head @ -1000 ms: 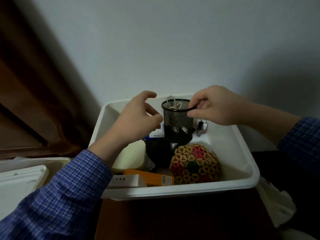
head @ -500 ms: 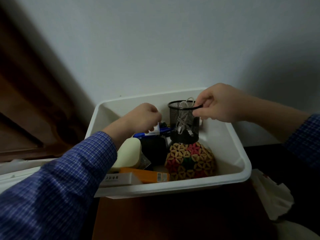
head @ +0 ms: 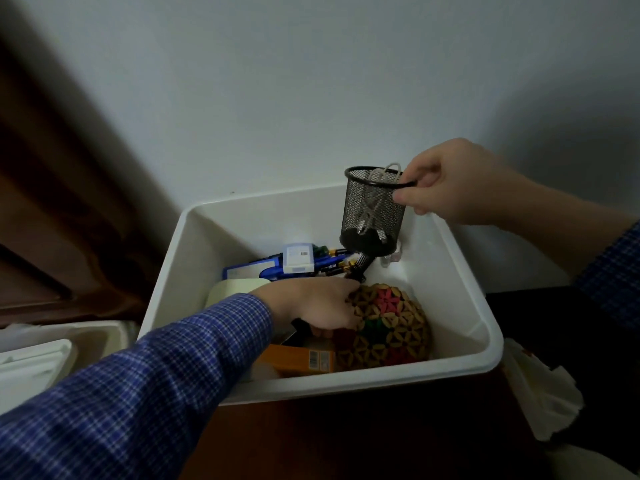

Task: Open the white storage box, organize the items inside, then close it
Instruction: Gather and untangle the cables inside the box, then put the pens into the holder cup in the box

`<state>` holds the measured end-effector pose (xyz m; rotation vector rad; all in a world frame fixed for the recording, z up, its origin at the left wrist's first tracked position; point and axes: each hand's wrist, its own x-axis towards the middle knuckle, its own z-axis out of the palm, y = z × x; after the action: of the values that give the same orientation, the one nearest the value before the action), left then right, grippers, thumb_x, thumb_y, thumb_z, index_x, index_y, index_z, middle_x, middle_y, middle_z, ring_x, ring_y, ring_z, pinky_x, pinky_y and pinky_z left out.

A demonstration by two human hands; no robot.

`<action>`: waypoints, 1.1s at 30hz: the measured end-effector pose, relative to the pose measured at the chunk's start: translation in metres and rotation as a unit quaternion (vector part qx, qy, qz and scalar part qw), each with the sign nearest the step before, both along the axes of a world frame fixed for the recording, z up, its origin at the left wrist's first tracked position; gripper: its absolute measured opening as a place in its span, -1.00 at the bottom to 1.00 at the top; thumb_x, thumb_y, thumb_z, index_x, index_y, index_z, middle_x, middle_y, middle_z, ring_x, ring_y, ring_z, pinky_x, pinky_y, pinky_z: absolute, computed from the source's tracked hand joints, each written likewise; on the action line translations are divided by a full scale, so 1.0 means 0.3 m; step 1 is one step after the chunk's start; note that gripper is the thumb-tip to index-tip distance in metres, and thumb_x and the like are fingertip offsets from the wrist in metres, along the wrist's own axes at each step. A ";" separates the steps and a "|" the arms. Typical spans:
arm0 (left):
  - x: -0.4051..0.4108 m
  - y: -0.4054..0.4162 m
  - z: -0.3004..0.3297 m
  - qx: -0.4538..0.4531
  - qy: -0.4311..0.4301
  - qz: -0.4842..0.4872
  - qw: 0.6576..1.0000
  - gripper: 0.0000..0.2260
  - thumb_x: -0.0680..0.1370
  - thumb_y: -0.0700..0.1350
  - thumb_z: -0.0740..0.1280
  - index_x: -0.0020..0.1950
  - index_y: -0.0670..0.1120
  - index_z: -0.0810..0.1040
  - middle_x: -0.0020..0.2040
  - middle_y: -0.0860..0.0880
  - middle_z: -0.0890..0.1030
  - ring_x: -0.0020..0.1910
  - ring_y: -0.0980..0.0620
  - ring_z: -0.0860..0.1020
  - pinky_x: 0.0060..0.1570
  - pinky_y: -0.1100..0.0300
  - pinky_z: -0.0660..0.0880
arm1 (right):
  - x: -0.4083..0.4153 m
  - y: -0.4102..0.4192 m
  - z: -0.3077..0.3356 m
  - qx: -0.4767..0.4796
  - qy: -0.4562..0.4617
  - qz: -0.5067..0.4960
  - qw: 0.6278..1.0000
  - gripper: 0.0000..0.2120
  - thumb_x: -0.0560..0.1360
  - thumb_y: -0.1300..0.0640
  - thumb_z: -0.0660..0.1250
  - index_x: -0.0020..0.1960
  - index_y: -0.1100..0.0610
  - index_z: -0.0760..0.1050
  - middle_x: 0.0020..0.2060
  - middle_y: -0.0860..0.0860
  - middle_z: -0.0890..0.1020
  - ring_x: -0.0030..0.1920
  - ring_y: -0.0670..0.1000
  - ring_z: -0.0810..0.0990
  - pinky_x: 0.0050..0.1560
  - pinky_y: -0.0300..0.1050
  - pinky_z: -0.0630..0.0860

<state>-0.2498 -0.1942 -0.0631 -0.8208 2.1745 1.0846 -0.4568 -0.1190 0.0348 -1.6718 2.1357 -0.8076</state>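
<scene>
The white storage box stands open against the wall. My right hand pinches the rim of a black mesh pen cup and holds it above the box's back right corner; pale cords lie coiled inside the cup. My left hand reaches down into the box, its fingers curled against the left side of a woven multicoloured ball. Behind the hand lie blue packages, pens, and a cream object. An orange carton lies at the front.
The box rests on a dark brown surface. A white lid and another white container are at the left. Crumpled white fabric or paper lies at the right. A brown wooden panel rises on the left, a pale wall behind.
My right hand has lifted the mesh cup up and to the right. My left hand has moved from the blue packages at the back forward to the woven ball.
</scene>
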 end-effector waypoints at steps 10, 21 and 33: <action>0.027 -0.105 0.024 -0.241 -0.045 -0.109 0.963 -0.78 0.59 -0.07 0.28 0.18 -0.14 0.54 0.12 -0.14 0.59 0.04 -0.13 0.57 -0.01 0.03 0.55 | 0.020 -0.012 0.013 0.015 0.026 0.017 0.999 -0.94 0.42 0.00 0.52 -0.18 -0.04 0.66 -0.40 -0.09 0.68 -0.30 -0.14 0.66 -0.20 -0.17 0.57; 0.068 -0.110 -0.042 -0.268 -0.006 -0.142 0.953 -0.66 0.55 -0.09 0.39 0.30 -0.12 0.48 0.21 -0.11 0.46 0.15 -0.13 0.53 0.17 -0.04 0.54 | 0.114 0.179 -0.055 0.228 0.131 0.237 0.935 -0.86 0.36 0.00 0.51 -0.16 -0.24 0.63 -0.23 -0.23 0.70 -0.13 -0.29 0.65 -0.05 -0.41 0.53; 0.098 -0.126 0.026 -0.171 0.020 -0.130 0.976 -0.72 0.56 -0.23 0.36 0.28 -0.16 0.54 0.20 -0.16 0.57 0.18 -0.15 0.55 0.17 -0.06 0.55 | 0.104 0.111 0.072 0.297 0.274 0.282 0.870 -0.68 0.50 0.18 0.26 -0.04 -0.24 0.61 0.11 -0.22 0.62 0.10 -0.24 0.60 0.17 -0.29 0.50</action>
<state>-0.2205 -0.2319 -0.0553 -0.6356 2.4593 0.6108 -0.4256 -0.0858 0.0565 -2.1129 1.7205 0.5085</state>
